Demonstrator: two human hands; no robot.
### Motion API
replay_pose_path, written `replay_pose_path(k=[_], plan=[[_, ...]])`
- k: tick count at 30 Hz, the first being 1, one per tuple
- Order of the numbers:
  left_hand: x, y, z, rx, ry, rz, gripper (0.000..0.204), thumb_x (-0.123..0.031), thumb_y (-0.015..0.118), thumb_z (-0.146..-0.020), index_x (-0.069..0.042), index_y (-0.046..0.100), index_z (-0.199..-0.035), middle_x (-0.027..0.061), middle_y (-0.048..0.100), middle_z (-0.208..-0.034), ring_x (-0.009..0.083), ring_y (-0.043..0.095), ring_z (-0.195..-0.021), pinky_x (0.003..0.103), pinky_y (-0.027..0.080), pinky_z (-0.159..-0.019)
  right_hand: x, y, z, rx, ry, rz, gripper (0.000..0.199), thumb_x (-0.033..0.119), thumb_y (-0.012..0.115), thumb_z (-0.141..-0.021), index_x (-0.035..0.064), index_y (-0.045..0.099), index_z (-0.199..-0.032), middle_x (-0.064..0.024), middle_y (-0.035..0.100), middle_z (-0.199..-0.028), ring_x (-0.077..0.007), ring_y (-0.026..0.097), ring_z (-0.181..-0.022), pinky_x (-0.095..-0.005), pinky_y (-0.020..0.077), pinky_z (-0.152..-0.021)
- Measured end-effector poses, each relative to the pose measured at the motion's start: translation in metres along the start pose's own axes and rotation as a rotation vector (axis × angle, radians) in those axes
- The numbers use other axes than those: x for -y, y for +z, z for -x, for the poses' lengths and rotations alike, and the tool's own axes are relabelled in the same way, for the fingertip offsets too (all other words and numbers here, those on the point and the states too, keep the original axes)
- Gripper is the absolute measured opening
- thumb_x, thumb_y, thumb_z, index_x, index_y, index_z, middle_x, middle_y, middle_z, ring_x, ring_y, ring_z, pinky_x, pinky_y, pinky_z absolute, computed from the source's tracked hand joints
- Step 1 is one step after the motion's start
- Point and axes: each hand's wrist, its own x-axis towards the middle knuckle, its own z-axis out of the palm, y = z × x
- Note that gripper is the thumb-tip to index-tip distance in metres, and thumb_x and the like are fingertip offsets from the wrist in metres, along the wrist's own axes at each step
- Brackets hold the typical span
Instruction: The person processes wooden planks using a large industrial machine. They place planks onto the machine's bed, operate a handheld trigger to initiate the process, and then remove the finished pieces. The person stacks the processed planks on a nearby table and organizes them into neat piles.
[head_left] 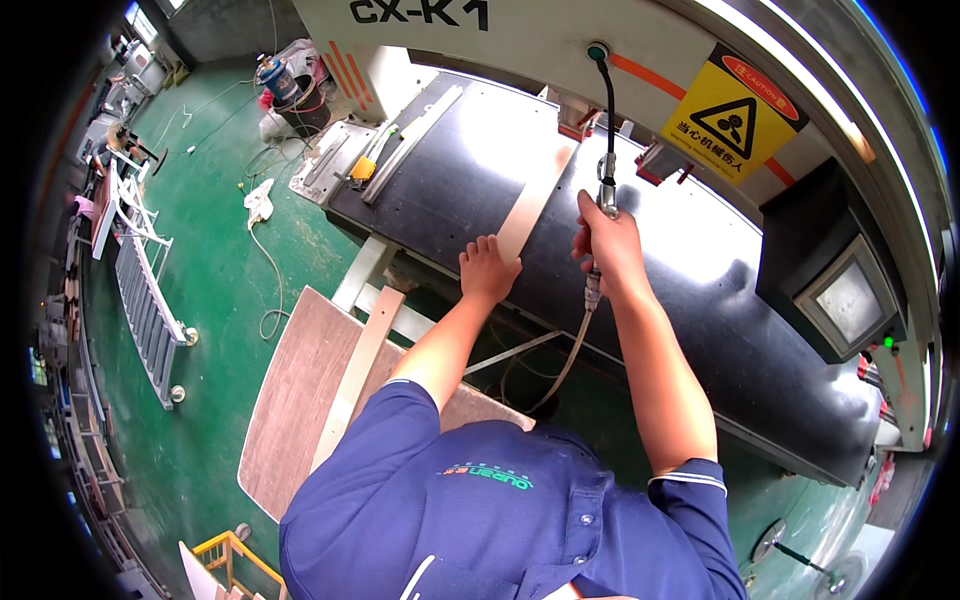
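Note:
A narrow pale wooden strip [536, 204] lies across the black machine bed [440, 165], its far end under the machine's overhead beam. At its near end, by the front edge of the bed, my left hand [489, 270] grips it, fingers on one side and thumb on the other. Above the bed, to the right of the strip, my right hand [612, 245] is closed around a metal air blow gun [607, 188], nozzle up. From the gun's lower end a hose [572, 365] curves down below the bed. My right palm hides part of the gun.
Overhead runs a white machine beam [540, 30] with a yellow warning sign [735, 115]; a control screen [848, 295] is at right. Metal bars [415, 140] lie on the bed's left end. Left of me, a brown board [290, 390] carries another strip [358, 370]. A bucket [303, 108] stands beyond.

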Motion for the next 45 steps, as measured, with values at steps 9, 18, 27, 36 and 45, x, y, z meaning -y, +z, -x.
replay_pose_path(k=[9, 18, 27, 36, 45], plan=[[-0.001, 0.000, 0.000, 0.009, 0.000, 0.002, 0.068, -0.049, 0.068, -0.085, -0.003, 0.046, -0.129, 0.0138, 0.053, -0.119, 0.0346, 0.052, -0.112, 0.048, 0.041, -0.094, 0.006, 0.010, -0.014, 0.013, 0.042, -0.040, 0.039, 0.043, 0.065, -0.094, 0.0064, 0.057, -0.083, -0.0038, 0.057, -0.064, -0.0163, 0.056, -0.053, -0.0307, 0.0408, -0.047], [-0.001, 0.001, 0.004, -0.057, 0.017, 0.007, 0.065, -0.047, 0.069, -0.083, -0.004, 0.047, -0.126, 0.0133, 0.053, -0.116, 0.0341, 0.052, -0.109, 0.047, 0.041, -0.090, 0.024, 0.029, -0.001, 0.140, 0.183, -0.319, 0.028, 0.033, 0.062, -0.095, 0.0075, 0.058, -0.084, -0.0049, 0.060, -0.069, -0.0160, 0.056, -0.058, -0.0292, 0.0406, -0.052], [-0.002, 0.004, 0.000, -0.080, 0.031, -0.005, 0.062, -0.045, 0.072, -0.080, -0.005, 0.050, -0.121, 0.0123, 0.055, -0.113, 0.0334, 0.054, -0.106, 0.046, 0.043, -0.088, 0.017, 0.027, -0.006, 0.236, 0.178, -0.331, 0.021, 0.021, 0.062, -0.090, 0.0055, 0.059, -0.077, -0.0057, 0.061, -0.066, -0.0164, 0.058, -0.055, -0.0297, 0.0391, -0.047], [0.003, 0.010, 0.000, -0.070, 0.030, -0.020, 0.064, -0.048, 0.068, -0.084, -0.004, 0.047, -0.125, 0.0128, 0.053, -0.116, 0.0337, 0.052, -0.108, 0.048, 0.042, -0.090, -0.102, -0.042, 0.041, 0.317, 0.345, 0.027, 0.018, 0.024, 0.064, -0.091, 0.0094, 0.059, -0.081, -0.0027, 0.061, -0.068, -0.0143, 0.060, -0.058, -0.0279, 0.0418, -0.047], [0.001, 0.009, -0.001, -0.018, 0.005, -0.030, 0.062, -0.048, 0.068, -0.085, -0.004, 0.047, -0.124, 0.0133, 0.053, -0.118, 0.0343, 0.052, -0.112, 0.048, 0.041, -0.095, -0.147, -0.094, 0.063, 0.064, 0.356, 0.069, 0.028, 0.035, 0.065, -0.095, 0.0101, 0.058, -0.082, -0.0030, 0.062, -0.068, -0.0154, 0.062, -0.056, -0.0291, 0.0424, -0.046]])
